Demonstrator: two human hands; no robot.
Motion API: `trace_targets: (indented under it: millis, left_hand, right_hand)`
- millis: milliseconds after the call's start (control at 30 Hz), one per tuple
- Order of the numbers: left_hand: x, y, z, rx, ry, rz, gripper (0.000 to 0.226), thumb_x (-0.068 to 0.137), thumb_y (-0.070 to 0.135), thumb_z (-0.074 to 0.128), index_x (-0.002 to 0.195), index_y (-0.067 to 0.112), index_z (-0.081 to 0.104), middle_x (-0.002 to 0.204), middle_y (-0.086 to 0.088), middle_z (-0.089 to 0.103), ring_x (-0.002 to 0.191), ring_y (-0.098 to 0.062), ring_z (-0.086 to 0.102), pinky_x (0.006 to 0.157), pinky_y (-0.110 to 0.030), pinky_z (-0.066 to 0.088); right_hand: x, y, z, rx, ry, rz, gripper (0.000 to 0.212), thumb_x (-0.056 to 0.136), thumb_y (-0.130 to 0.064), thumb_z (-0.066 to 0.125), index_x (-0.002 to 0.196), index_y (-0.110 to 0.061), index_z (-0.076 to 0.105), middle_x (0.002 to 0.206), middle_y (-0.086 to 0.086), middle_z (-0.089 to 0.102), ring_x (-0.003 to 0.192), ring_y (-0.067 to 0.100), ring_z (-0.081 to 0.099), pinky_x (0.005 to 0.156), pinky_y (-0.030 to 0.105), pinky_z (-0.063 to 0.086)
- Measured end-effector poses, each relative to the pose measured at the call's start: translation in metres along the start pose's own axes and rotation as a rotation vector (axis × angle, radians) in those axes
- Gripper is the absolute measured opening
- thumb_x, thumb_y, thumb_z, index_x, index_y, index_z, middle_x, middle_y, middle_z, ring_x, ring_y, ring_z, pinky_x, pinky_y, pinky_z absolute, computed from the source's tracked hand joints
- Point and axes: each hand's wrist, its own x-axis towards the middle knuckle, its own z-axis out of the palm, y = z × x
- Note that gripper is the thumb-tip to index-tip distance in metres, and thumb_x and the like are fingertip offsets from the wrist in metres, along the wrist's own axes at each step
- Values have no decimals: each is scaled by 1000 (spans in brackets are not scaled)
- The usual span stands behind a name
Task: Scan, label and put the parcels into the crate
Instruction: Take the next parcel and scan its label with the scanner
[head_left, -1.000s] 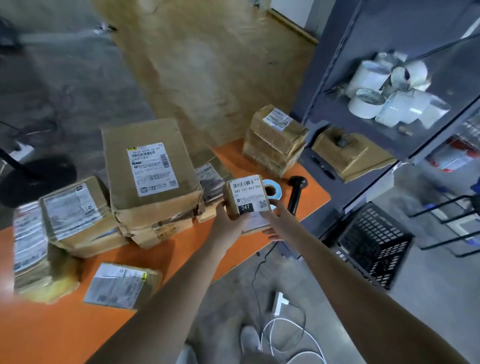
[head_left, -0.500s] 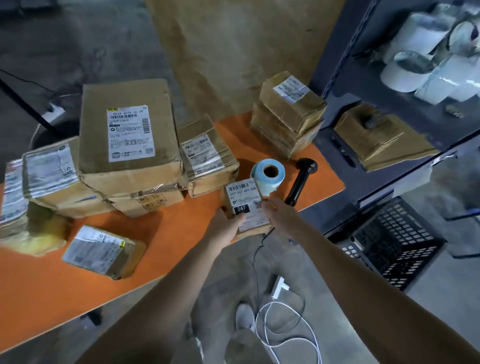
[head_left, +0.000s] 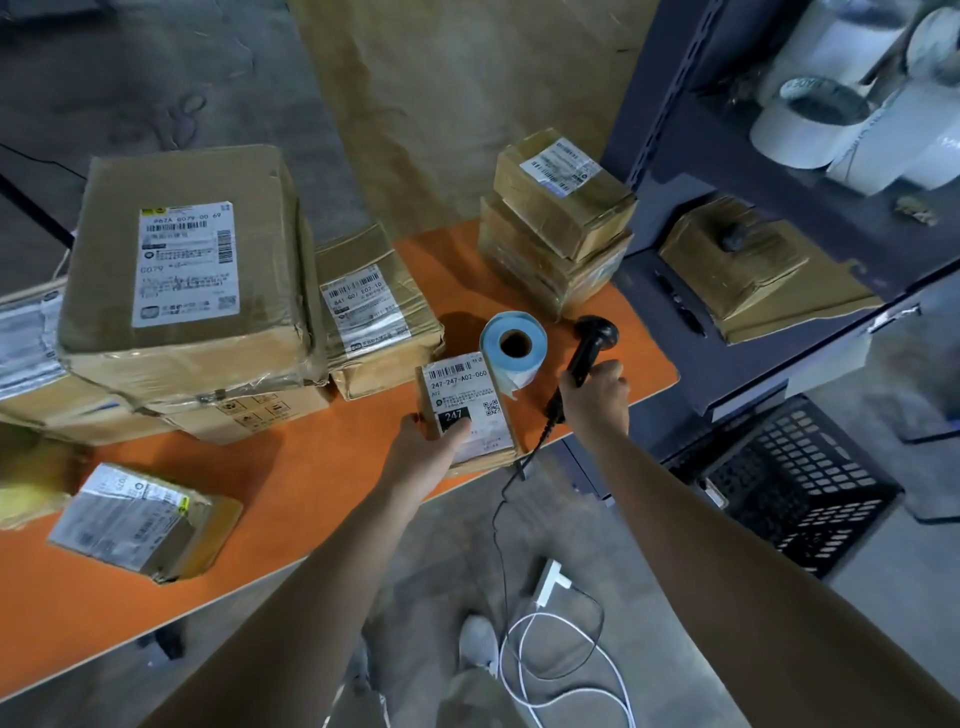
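Head view is looking down on an orange surface (head_left: 311, 467), and the left grip (head_left: 428, 460) is holding a small brown parcel (head_left: 467, 387) right at the near edge. Its thumb is lying across the black "247" patch of the white label while the other fingers are curling round the parcel's left side. The parcel is lying label-up. Just to the right, the right grip (head_left: 597, 402) is wrapping round the handle of a black scanner (head_left: 596, 335), whose head is sticking up above the knuckles, and a dark cord (head_left: 501, 499) is trailing off the edge toward the floor. A blue label roll (head_left: 514, 345) is standing on end between parcel and scanner, just beside the parcel's far corner. Further back, a large box (head_left: 182, 270) is sitting on top of other cartons, a medium box (head_left: 376, 312) is leaning against it, and a stack of parcels (head_left: 556, 228) is rising at the far right corner. A flat wrapped packet (head_left: 140, 525) is lying alone near the front left. The black crate (head_left: 795, 483) is sitting on the floor to the right, under a dark shelf (head_left: 675, 130), well apart from the held parcel.
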Motion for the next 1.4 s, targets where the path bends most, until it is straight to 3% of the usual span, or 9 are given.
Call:
trace_targets:
  millis: [133,267,433,633,800,900,1033,1200,1400]
  left_hand:
    - [0,1,0,-63,-40,-21,50,82,46,71,114,21,41,100,9,54,90,-12,58,80,-40,57]
    - [-4,-2,-6,-130,-74,-54,56,79,40,77,117,18,43,107,5,54,99,-17,57,76,-37,55]
    - [-14,-9,-19,-145,-61,-36,60,76,39,80,116,16,40,105,4,53,86,-8,55,66,-32,52]
    - [-26,-6,-39,-199,-114,-36,69,74,37,82,121,16,37,110,1,54,93,-15,58,67,-35,50]
    - [-31,-1,-51,-199,-223,-5,72,70,31,85,120,23,34,111,1,56,98,-20,59,69,-39,56]
    - [-34,0,-57,-188,-323,-23,64,72,28,84,115,34,37,109,-1,60,96,-24,62,63,-36,56]
    - [-32,-3,-67,-155,-429,-44,63,70,24,84,121,31,47,109,-8,66,95,-30,65,68,-40,58]
    - [-28,1,-78,-190,-447,-42,61,76,35,79,125,26,43,108,-11,67,92,-30,68,63,-34,56]
    - [-28,11,-82,-233,-376,24,70,69,27,86,121,23,40,109,-9,65,94,-27,67,61,-33,56]
  right_hand:
    - [13,-6,5,156,-104,112,53,91,-38,61,126,-5,38,104,12,55,85,28,56,53,30,40]
    - [10,-8,0,238,-106,138,40,87,-23,61,121,-7,47,87,7,58,66,18,55,46,25,36]
    - [-24,-12,-25,454,-110,73,36,82,-14,59,115,-12,46,89,14,67,71,26,69,58,41,59]
    - [-76,-33,-43,502,-220,-68,21,84,-11,57,96,-23,46,75,10,60,53,22,56,51,33,52]
    - [-118,-49,-32,381,-315,-167,1,92,-18,57,94,-17,57,84,9,62,74,22,58,68,37,46]
    - [-135,-51,-27,353,-275,-193,4,94,-20,55,93,-16,56,86,8,60,76,22,53,68,33,40]
    - [-149,-53,-25,369,-203,-153,17,92,-20,55,104,-9,57,84,6,62,79,26,57,80,52,53]
    - [-162,-55,-28,337,-133,-157,3,89,-21,56,91,-19,56,86,10,65,71,25,56,70,41,48]
    - [-164,-57,-38,261,-130,-195,17,87,-23,54,103,-29,52,96,14,70,71,23,58,62,34,45]
